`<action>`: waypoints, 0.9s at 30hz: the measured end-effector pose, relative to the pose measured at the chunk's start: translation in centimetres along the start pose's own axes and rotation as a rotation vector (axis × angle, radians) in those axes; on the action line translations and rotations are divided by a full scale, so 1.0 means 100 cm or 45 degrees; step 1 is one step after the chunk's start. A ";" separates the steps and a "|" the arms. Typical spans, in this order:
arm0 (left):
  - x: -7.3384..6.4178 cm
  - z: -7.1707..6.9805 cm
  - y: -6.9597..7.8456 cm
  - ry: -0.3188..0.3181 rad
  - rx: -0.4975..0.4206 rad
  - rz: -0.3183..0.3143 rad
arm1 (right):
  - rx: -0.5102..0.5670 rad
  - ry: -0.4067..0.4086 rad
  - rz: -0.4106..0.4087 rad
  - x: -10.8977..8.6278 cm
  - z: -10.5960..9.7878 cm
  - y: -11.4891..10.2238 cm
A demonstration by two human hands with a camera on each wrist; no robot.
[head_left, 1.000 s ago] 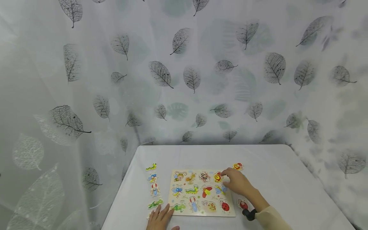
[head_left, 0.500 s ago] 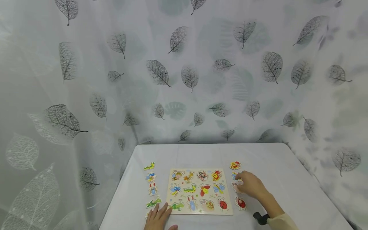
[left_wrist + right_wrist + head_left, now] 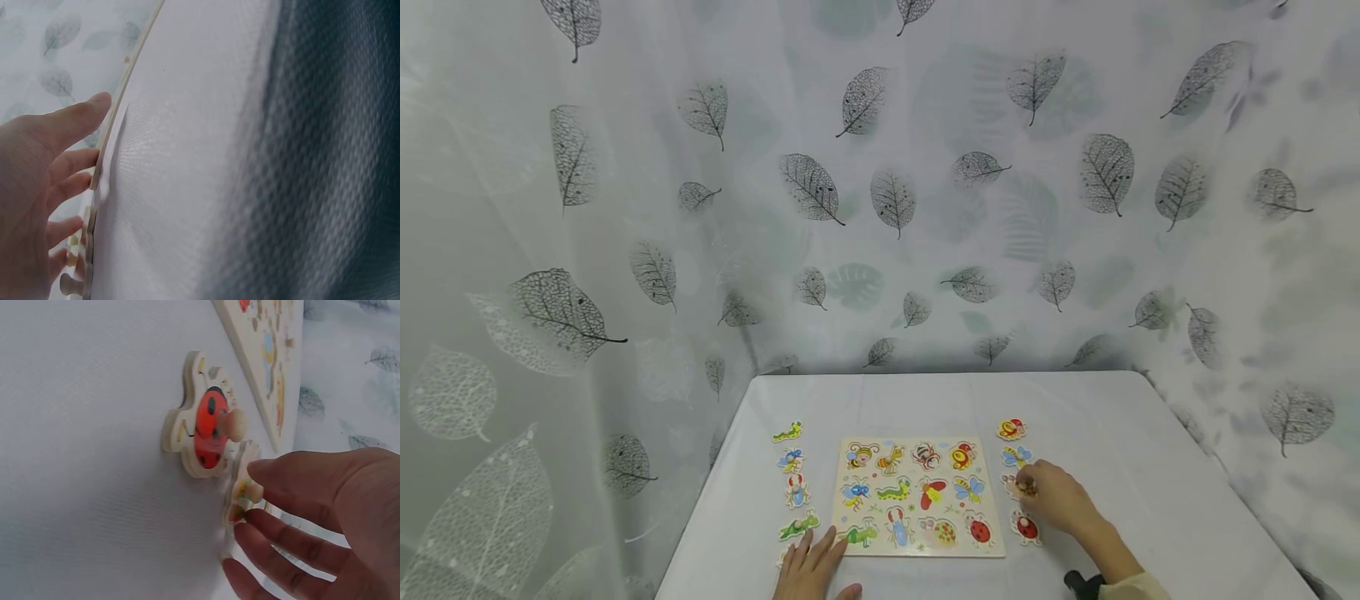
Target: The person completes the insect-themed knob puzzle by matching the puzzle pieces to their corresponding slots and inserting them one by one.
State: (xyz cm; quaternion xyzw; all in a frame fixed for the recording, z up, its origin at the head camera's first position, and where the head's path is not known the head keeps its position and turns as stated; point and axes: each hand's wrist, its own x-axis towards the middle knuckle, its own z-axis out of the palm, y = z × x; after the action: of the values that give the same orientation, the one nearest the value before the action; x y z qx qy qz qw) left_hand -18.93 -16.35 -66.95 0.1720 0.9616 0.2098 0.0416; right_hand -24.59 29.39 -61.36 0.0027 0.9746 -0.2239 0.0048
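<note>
My left hand (image 3: pixel 811 567) rests with extended fingers at the lower left corner of the wooden insect puzzle board (image 3: pixel 917 547). In the left wrist view, that hand (image 3: pixel 44 181) spreads its fingers along the thin wooden edge. My right hand (image 3: pixel 1060 500) reaches the column of pieces right of the board. Its thumb and fingers curl round the knob of a snail puzzle piece (image 3: pixel 1010 487), partly hidden by them. In the right wrist view, the right hand (image 3: pixel 319 512) is just beyond a ladybug piece (image 3: pixel 209 428) with a round wooden knob.
Right of the board lie a red-and-yellow bug piece (image 3: pixel 1011 429) and a blue dragonfly piece (image 3: pixel 1017 456). Left of it stand a caterpillar (image 3: pixel 787 432), a blue fly (image 3: pixel 791 460), a beetle (image 3: pixel 797 491) and a grasshopper (image 3: pixel 799 525). A leaf-patterned curtain (image 3: pixel 925 208) surrounds the white table (image 3: pixel 1150 483).
My right hand has left the board's upper right corner and moved right and down to the snail piece. The left hand stays at the board's corner. The head view has shifted slightly.
</note>
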 end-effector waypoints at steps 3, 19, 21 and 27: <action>0.000 0.000 0.000 0.005 0.001 0.002 | 0.002 0.029 0.003 0.003 0.005 0.003; 0.000 -0.001 0.002 0.047 0.003 0.017 | 0.008 0.088 0.003 0.009 0.012 0.011; -0.001 -0.002 0.003 0.050 0.007 0.017 | 0.011 0.088 -0.001 0.009 0.012 0.011; -0.002 -0.002 0.003 0.072 0.040 0.030 | 0.020 0.083 -0.004 0.008 0.013 0.012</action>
State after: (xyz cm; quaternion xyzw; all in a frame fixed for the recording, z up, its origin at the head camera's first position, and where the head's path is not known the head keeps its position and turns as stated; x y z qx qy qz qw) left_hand -18.62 -16.23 -66.64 0.1777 0.9635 0.2000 0.0092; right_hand -25.41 29.90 -63.09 0.0086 0.9725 -0.2313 -0.0272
